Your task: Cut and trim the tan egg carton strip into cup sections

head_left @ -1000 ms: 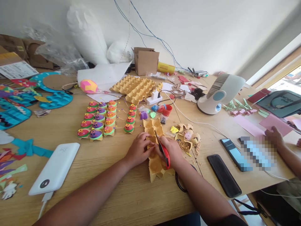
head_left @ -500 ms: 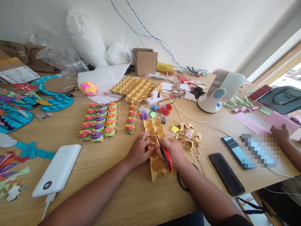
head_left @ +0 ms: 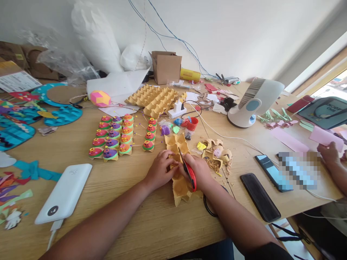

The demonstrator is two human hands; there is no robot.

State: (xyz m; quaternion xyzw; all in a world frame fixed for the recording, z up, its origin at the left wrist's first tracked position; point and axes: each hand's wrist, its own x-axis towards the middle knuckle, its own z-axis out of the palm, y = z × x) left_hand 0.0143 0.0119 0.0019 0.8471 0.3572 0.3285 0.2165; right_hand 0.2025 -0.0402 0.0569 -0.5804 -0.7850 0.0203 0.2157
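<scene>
From where I stand, the middle of the egg-carton strip (head_left: pixel 180 189) is covered by both hands. The left hand (head_left: pixel 159 173) curls over it, fingertips out of sight, so whether it pinches or only presses I can't tell. The right hand (head_left: pixel 200 172) wraps most of the red-handled cutter (head_left: pixel 191 176); knife or scissors, I can't say. A black loop (head_left: pixel 206 210) disappears under that wrist. A pixelated patch (head_left: pixel 298 169) blots out something on the desk (head_left: pixel 151 224). The co-worker's hand (head_left: pixel 329 153) and the teal bag (head_left: pixel 324 112) are cut by the right edge, and the blue trays (head_left: pixel 13 133) by the left.
</scene>
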